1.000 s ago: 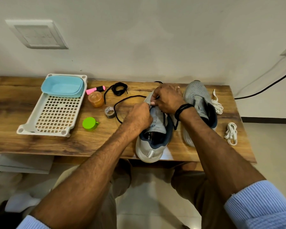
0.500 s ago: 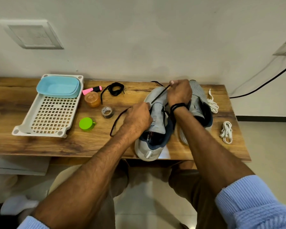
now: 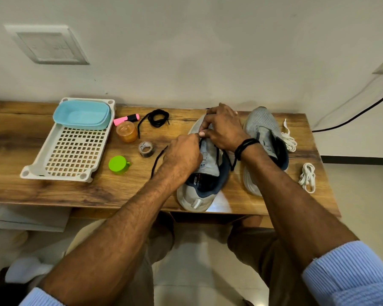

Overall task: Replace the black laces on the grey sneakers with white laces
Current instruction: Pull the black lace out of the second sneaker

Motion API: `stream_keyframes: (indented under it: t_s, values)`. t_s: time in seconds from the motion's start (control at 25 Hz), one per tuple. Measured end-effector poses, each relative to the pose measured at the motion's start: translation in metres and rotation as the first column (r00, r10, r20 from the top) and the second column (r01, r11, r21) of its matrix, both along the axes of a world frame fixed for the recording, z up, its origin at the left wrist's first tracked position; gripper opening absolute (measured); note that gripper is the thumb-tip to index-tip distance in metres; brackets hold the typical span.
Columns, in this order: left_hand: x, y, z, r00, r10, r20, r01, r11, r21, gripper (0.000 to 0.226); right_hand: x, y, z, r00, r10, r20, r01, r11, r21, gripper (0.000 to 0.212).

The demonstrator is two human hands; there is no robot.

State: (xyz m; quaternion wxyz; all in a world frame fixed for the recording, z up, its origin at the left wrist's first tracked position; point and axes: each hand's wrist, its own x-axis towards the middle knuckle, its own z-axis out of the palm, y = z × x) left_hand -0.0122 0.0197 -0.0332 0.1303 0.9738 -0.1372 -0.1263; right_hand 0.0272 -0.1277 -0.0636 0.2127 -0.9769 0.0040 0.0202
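Observation:
Two grey sneakers stand on the wooden table (image 3: 53, 191). The nearer sneaker (image 3: 205, 173) still carries a black lace (image 3: 157, 161), whose loose end trails to its left on the wood. My left hand (image 3: 182, 154) grips that sneaker's left side over the eyelets. My right hand (image 3: 222, 129) curls over the toe end and pinches the lace near the eyelets. The second sneaker (image 3: 263, 133) lies to the right without a lace. A removed black lace (image 3: 156, 118) is coiled at the back. Two white laces lie at the right: one (image 3: 289, 138) beside the second sneaker, one bundled (image 3: 307, 176) near the edge.
A white perforated tray (image 3: 73, 149) with a light blue tub (image 3: 83, 114) stands at the left. Between tray and sneakers lie a pink highlighter (image 3: 126, 119), an orange jar (image 3: 126, 131), a tape roll (image 3: 146, 149) and a green cap (image 3: 118, 164). A black cable (image 3: 352, 117) runs along the right wall.
My right hand, which had pulled the black lace up and back, has come back down onto the sneaker's eyelets. The lace's loose end on the table has grown shorter. My left hand stays on the sneaker.

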Motion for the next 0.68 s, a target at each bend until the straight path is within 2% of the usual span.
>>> stream_keyframes:
  t_s: [0.08, 0.16, 0.24, 0.28, 0.32, 0.36, 0.4, 0.44, 0.48, 0.52, 0.6, 0.68]
  values:
    - [0.000, -0.001, 0.000, 1.000, 0.000, -0.015, 0.000, 1.000, -0.001, 0.042, -0.004, 0.003, 0.004, 1.000, -0.030, -0.004, 0.029, 0.988, -0.149, 0.023]
    - [-0.001, -0.002, 0.004, 0.999, 0.020, -0.026, -0.021, 1.000, -0.020, 0.036, -0.010, 0.008, 0.003, 0.998, -0.053, 0.030, 0.060, 0.933, -0.354, 0.032]
    - [-0.001, -0.001, 0.006, 0.998, 0.037, -0.052, -0.039, 0.998, -0.041, 0.031, -0.012, 0.006, 0.010, 0.978, -0.141, 0.155, 0.193, 0.894, -0.404, 0.028]
    - [-0.002, 0.000, 0.006, 0.996, 0.032, -0.081, -0.036, 0.998, -0.044, 0.033, -0.012, -0.004, 0.017, 0.941, -0.256, 0.221, 0.322, 0.876, -0.359, 0.020]
    - [-0.003, 0.002, 0.005, 0.994, 0.024, -0.106, -0.029, 0.999, -0.046, 0.037, -0.011, -0.017, 0.026, 0.857, -0.442, 0.264, 0.502, 0.830, -0.242, 0.016]
    - [-0.003, 0.005, 0.004, 0.992, 0.015, -0.125, -0.020, 0.999, -0.046, 0.042, -0.010, -0.029, 0.036, 0.720, -0.645, 0.256, 0.677, 0.734, -0.057, 0.018]
    - [-0.003, 0.006, 0.002, 0.991, 0.006, -0.131, -0.012, 0.999, -0.047, 0.044, -0.011, -0.042, 0.040, 0.579, -0.783, 0.227, 0.782, 0.612, 0.118, 0.019]
    - [-0.003, 0.007, 0.000, 0.992, 0.003, -0.123, -0.008, 0.999, -0.044, 0.044, -0.013, -0.051, 0.041, 0.510, -0.837, 0.201, 0.813, 0.545, 0.206, 0.018]
    - [-0.004, 0.007, -0.001, 0.994, 0.003, -0.108, -0.007, 0.999, -0.035, 0.040, -0.012, -0.052, 0.037, 0.539, -0.813, 0.220, 0.791, 0.578, 0.200, 0.017]
    - [-0.004, 0.007, -0.001, 0.995, 0.009, -0.098, -0.011, 1.000, -0.022, 0.037, -0.011, -0.048, 0.036, 0.624, -0.745, 0.236, 0.725, 0.665, 0.179, 0.018]
    - [-0.002, 0.008, 0.000, 0.995, 0.029, -0.097, -0.032, 0.999, -0.022, 0.033, -0.007, -0.034, 0.029, 0.832, -0.487, 0.265, 0.461, 0.873, 0.159, 0.032]
    - [0.002, 0.009, -0.003, 0.994, 0.040, -0.103, -0.044, 0.998, -0.039, 0.035, -0.003, -0.017, 0.019, 0.968, -0.156, 0.195, 0.131, 0.983, 0.131, 0.035]
